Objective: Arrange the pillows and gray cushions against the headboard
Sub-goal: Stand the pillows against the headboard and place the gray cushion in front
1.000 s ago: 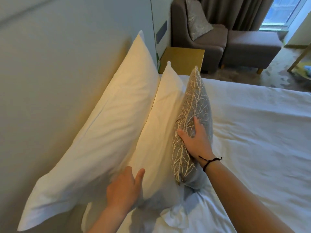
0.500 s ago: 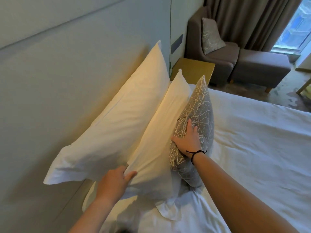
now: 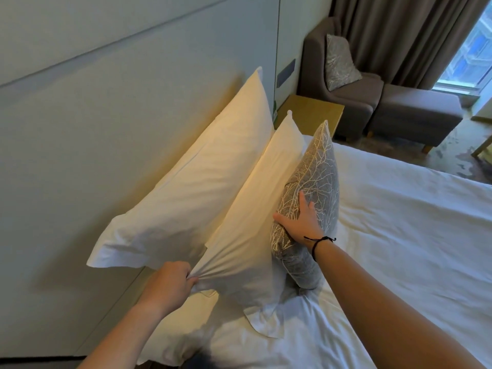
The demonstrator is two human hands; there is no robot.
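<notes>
Gray armchair [image 3: 343,83] with patterned cushion [image 3: 339,62], ottoman [image 3: 415,110], yellow nightstand [image 3: 311,113], brown curtains [image 3: 399,35].

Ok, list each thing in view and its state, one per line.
Back pillow: propped against the headboard.
Front pillow: leaning on it, corner bunched.
Gray cushion: on edge against the front pillow.
Left hand: pinching the front pillow's corner.
Right hand: flat on the cushion.

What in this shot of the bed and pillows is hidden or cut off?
Head view only:
- Lower part of the front pillow: covered by the gray cushion.
- Left hand fingertips: buried in bunched pillowcase fabric.
- Back pillow rear face: pressed against the headboard.
- Bed: cut off by the right and bottom edges.
- Right hand palm: faces the cushion.
</notes>
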